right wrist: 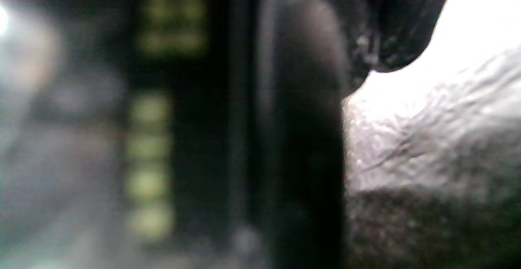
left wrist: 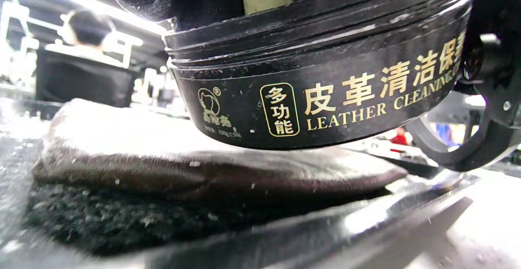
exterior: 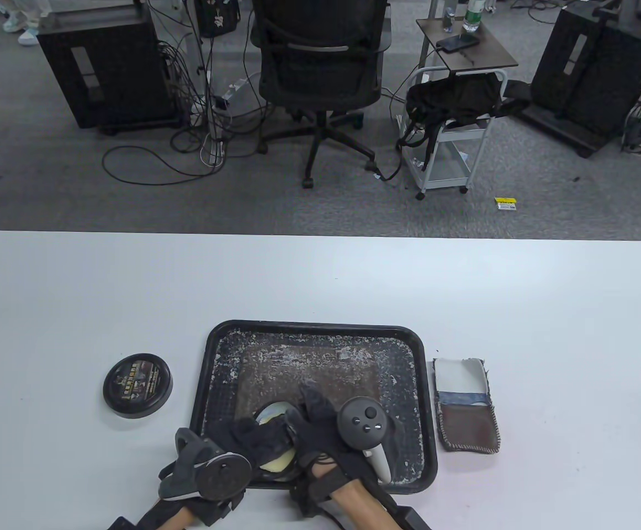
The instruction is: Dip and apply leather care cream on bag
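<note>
Left hand [exterior: 254, 439] grips the open jar of leather cleaning cream [left wrist: 325, 94] at the tray's [exterior: 212, 353] near edge, just over the brown leather bag [left wrist: 163, 159]. Right hand [exterior: 320, 422] reaches into the jar; its grip is hidden. Beyond: jar lid [exterior: 137, 385] left, small pouch [exterior: 466, 406] right

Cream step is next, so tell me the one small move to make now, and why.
Probably dab the right hand into the cream, then move to the bag. The jar is open, held by the left hand above the bag in the tray; its lid lies aside.
</note>
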A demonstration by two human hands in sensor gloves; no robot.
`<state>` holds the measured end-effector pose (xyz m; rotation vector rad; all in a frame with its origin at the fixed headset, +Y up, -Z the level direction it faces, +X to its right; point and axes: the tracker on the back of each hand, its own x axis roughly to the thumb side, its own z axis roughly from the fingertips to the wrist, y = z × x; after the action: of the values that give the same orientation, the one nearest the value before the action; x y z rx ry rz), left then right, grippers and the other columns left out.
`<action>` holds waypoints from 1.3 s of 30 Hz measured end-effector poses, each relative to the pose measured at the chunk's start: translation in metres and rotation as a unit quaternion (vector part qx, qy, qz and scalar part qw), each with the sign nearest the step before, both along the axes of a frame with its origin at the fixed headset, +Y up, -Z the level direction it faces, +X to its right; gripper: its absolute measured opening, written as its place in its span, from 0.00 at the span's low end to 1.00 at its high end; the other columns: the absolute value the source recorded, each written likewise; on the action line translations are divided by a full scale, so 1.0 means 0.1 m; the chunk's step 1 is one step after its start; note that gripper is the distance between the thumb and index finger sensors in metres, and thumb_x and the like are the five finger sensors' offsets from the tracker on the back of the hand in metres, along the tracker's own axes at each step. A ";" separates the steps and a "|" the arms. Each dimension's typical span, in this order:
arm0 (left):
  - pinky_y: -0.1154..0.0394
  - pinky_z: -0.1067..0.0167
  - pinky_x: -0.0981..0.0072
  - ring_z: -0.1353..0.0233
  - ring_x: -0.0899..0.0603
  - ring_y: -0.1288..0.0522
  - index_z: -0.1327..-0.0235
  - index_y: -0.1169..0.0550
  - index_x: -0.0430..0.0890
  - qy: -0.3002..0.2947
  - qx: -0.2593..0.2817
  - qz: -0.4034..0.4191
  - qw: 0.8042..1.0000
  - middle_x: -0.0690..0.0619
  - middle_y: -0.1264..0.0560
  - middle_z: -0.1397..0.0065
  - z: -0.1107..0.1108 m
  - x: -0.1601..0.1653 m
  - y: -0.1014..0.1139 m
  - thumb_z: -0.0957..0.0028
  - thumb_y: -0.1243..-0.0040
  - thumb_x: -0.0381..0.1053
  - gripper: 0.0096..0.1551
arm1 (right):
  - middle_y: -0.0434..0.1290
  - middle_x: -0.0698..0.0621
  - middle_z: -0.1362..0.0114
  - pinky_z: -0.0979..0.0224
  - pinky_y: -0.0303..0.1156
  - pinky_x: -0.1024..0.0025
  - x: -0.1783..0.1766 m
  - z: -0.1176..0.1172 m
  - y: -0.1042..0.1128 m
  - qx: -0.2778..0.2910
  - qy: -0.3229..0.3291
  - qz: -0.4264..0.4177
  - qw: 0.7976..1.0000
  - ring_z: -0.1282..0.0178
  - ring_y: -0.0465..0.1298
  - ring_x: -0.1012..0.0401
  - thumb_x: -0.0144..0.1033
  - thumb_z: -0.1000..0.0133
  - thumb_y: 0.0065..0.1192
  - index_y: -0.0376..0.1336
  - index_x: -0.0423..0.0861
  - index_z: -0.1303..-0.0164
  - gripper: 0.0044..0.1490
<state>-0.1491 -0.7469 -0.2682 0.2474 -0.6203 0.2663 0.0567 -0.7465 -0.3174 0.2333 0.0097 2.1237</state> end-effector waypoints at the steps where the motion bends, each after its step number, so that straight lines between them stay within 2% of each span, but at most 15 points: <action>1: 0.25 0.43 0.61 0.41 0.48 0.21 0.43 0.26 0.68 0.005 0.003 0.010 1.000 0.67 0.26 0.30 -0.01 -0.01 0.01 0.64 0.35 0.56 0.31 | 0.70 0.28 0.35 0.45 0.78 0.46 0.02 -0.01 0.01 -0.002 -0.003 -0.004 1.000 0.59 0.83 0.50 0.47 0.46 0.59 0.56 0.31 0.25 0.46; 8: 0.25 0.44 0.60 0.41 0.48 0.21 0.43 0.26 0.68 0.027 0.034 0.070 0.997 0.67 0.25 0.30 0.02 -0.16 0.09 0.64 0.36 0.55 0.31 | 0.69 0.28 0.35 0.44 0.77 0.45 0.24 -0.04 0.10 0.008 -0.038 0.018 0.999 0.57 0.83 0.50 0.46 0.46 0.57 0.56 0.31 0.25 0.45; 13: 0.25 0.45 0.60 0.41 0.47 0.21 0.43 0.26 0.68 0.041 0.028 0.103 0.993 0.66 0.25 0.30 0.00 -0.29 0.09 0.64 0.35 0.55 0.31 | 0.68 0.28 0.34 0.42 0.76 0.44 0.65 -0.08 0.20 0.005 -0.085 -0.001 0.996 0.56 0.82 0.49 0.46 0.46 0.57 0.56 0.31 0.25 0.45; 15: 0.25 0.45 0.60 0.41 0.47 0.21 0.42 0.26 0.67 0.046 0.022 0.114 0.992 0.66 0.25 0.30 -0.02 -0.32 0.10 0.64 0.35 0.55 0.31 | 0.67 0.28 0.33 0.41 0.75 0.43 0.92 -0.08 0.30 0.018 -0.118 -0.011 0.993 0.54 0.82 0.48 0.44 0.46 0.56 0.56 0.32 0.25 0.44; 18: 0.25 0.45 0.59 0.41 0.47 0.21 0.42 0.26 0.67 0.053 0.024 0.117 0.991 0.66 0.25 0.30 -0.03 -0.34 0.09 0.64 0.35 0.55 0.31 | 0.67 0.29 0.31 0.39 0.72 0.40 1.22 -0.07 0.45 0.043 -0.166 0.017 0.985 0.50 0.80 0.45 0.40 0.45 0.52 0.59 0.33 0.25 0.40; 21: 0.25 0.45 0.59 0.40 0.47 0.21 0.42 0.26 0.67 0.053 0.025 0.113 0.992 0.66 0.25 0.30 -0.02 -0.33 0.10 0.64 0.35 0.55 0.31 | 0.68 0.30 0.30 0.38 0.73 0.40 1.61 -0.01 0.65 0.102 -0.256 0.112 0.955 0.47 0.81 0.45 0.37 0.46 0.51 0.60 0.36 0.26 0.38; 24: 0.25 0.44 0.59 0.40 0.47 0.22 0.42 0.26 0.67 0.054 0.032 0.107 0.992 0.66 0.25 0.30 -0.01 -0.32 0.10 0.64 0.35 0.55 0.31 | 0.69 0.31 0.30 0.37 0.73 0.40 1.96 0.04 0.73 0.105 -0.316 0.142 0.932 0.44 0.81 0.45 0.35 0.47 0.51 0.62 0.37 0.26 0.37; 27: 0.25 0.44 0.59 0.40 0.47 0.22 0.42 0.26 0.67 0.055 0.037 0.101 0.993 0.66 0.25 0.29 0.00 -0.31 0.09 0.64 0.35 0.55 0.32 | 0.70 0.30 0.31 0.38 0.73 0.40 2.34 0.07 0.69 0.086 -0.358 0.122 0.922 0.43 0.82 0.43 0.32 0.48 0.53 0.63 0.36 0.27 0.36; 32: 0.26 0.44 0.59 0.40 0.47 0.22 0.42 0.26 0.68 0.053 0.042 0.100 0.993 0.66 0.26 0.29 0.00 -0.30 0.09 0.64 0.35 0.55 0.32 | 0.70 0.26 0.33 0.38 0.74 0.39 2.97 0.14 0.52 0.038 -0.439 0.143 0.886 0.43 0.82 0.39 0.29 0.49 0.55 0.64 0.33 0.29 0.36; 39: 0.26 0.44 0.59 0.40 0.47 0.22 0.42 0.26 0.68 0.048 0.051 0.087 0.994 0.66 0.25 0.29 0.02 -0.25 0.09 0.64 0.35 0.55 0.32 | 0.68 0.25 0.32 0.37 0.72 0.37 3.40 0.25 0.18 -0.048 -0.511 0.089 0.853 0.41 0.80 0.37 0.29 0.50 0.54 0.62 0.32 0.29 0.37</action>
<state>-0.1742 -0.7382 -0.2665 0.4106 -0.5179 0.3881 0.3967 -0.7282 -0.2925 -1.0075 -0.5023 2.1730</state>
